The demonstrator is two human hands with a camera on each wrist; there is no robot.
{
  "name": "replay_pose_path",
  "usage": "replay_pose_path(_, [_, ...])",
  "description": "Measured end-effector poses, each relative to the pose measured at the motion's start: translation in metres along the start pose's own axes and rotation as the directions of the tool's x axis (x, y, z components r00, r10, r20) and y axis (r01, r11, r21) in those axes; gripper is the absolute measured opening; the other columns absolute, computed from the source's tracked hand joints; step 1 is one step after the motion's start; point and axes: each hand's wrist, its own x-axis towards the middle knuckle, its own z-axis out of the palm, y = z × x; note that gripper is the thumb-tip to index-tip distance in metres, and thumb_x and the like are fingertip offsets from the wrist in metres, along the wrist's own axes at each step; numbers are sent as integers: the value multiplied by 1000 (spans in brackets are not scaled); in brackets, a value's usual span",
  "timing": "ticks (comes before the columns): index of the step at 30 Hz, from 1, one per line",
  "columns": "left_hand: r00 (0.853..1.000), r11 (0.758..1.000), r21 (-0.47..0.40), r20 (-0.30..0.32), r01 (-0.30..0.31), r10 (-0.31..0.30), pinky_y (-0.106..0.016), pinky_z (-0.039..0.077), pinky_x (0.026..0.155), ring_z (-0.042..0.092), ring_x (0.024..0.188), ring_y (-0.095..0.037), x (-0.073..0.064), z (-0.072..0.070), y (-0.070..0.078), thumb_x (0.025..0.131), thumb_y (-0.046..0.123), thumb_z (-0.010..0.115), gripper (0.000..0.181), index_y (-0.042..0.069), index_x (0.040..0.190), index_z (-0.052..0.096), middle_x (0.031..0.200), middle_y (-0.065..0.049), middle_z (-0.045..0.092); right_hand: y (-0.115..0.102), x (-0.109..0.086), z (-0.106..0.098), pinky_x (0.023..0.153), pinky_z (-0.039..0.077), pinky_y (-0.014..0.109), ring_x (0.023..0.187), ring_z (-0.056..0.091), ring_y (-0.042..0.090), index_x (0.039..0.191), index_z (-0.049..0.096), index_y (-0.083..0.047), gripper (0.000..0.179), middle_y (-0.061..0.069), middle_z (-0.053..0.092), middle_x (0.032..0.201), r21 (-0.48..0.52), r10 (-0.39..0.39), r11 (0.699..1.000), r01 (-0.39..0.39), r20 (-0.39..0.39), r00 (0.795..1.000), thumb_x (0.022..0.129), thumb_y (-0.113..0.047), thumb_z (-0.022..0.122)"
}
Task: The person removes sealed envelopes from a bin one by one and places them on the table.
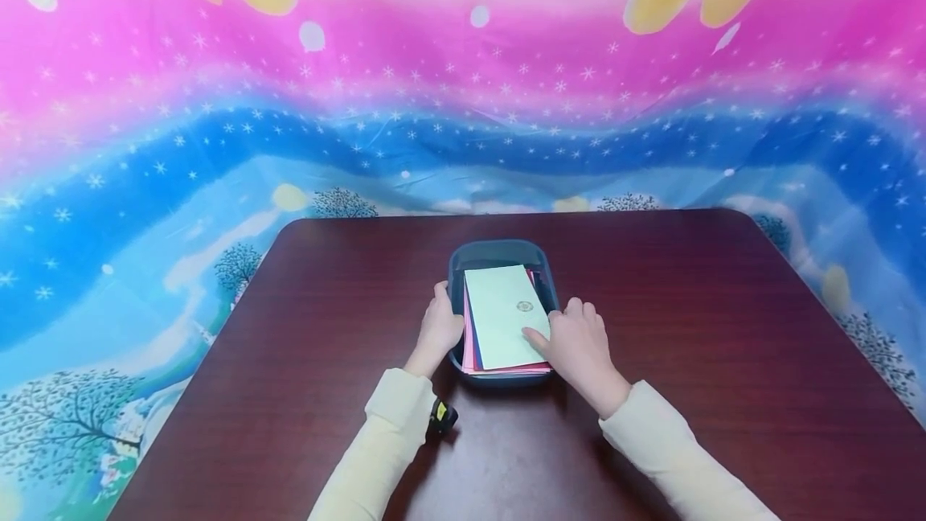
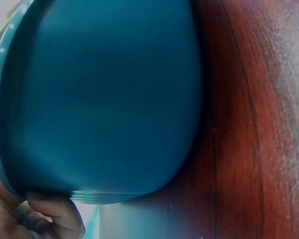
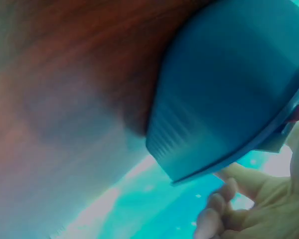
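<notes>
A dark blue plastic basket (image 1: 499,250) stands on the table between both hands. Inside it lies a stack of coloured paper rectangles, pink, red and dark blue edges showing under a pale green top piece (image 1: 499,320) with a small round printed emblem. My left hand (image 1: 440,324) grips the basket's left rim; in the left wrist view its fingers (image 2: 60,214) curl under that rim beside the blue wall (image 2: 104,99). On the right side, my right hand (image 1: 582,348) has its thumb over the green piece. Its fingers (image 3: 217,206) bend loosely outside the rim in the right wrist view.
A dark reddish-brown wooden table (image 1: 687,328) extends around the basket. Near the left cuff is a small black object with a yellow mark (image 1: 443,416). Behind the table hangs a printed pink and blue cloth (image 1: 463,119).
</notes>
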Motion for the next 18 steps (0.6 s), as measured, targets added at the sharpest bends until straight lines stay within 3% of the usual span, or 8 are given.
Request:
replay_pose_path(3, [1000,1000,10,-1,2,-2,-49,46,100,54,120,-36,1,-1,-1,88,-4,55,63,1,144,28,133,-25,52,-4,-3,1,62,39,38,68,41,24,66,62,3,56,15,48,70,-63,-14,998,14,-6,1000,80,-50,69])
replay_pose_path(11, [1000,1000,16,3,21,-22,-49,48,97,54,120,-36,-3,-5,-3,88,-3,54,63,2,145,27,134,-24,52,-11,-3,7,61,37,36,68,40,24,63,51,0,60,13,45,69,-28,38,999,-38,14,999,76,-55,71])
replay_pose_path(18, [1000,1000,16,0,17,-17,-49,48,97,57,114,-34,-3,-4,-1,88,-3,52,61,3,144,29,129,-23,55,-9,0,1,62,40,36,71,45,24,83,55,7,59,15,49,75,119,116,985,-126,92,989,75,-48,76])
